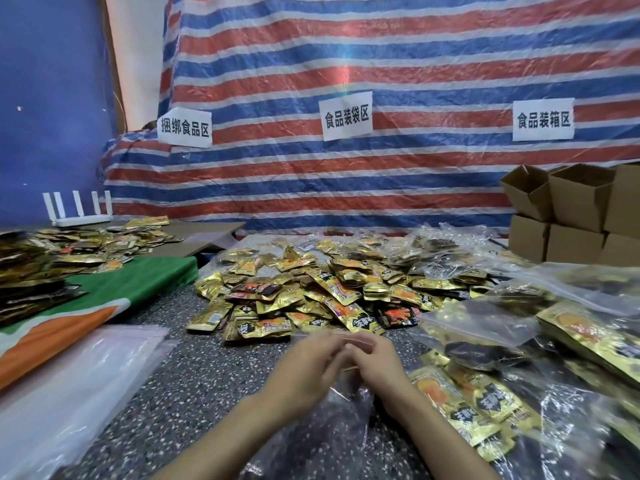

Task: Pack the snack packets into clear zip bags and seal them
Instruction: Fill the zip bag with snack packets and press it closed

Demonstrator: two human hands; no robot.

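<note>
On the speckled table (194, 368)
Bears heaped snack packets (311, 292) centre, flat clear zip bags (86, 375) left, filled bags (485, 341) right.

Clear zip bag (332, 434) before gold packets (311, 292)

On the table (194, 375), centre: snack packets (311, 292) heaped, beyond my left hand (308, 368) and right hand (377, 362). Pinched between both, nearest me: zip bag (343, 427). Left: empty bags (69, 375). Right: filled bags (512, 341); behind them, cardboard boxes (571, 209) stacked.
</note>
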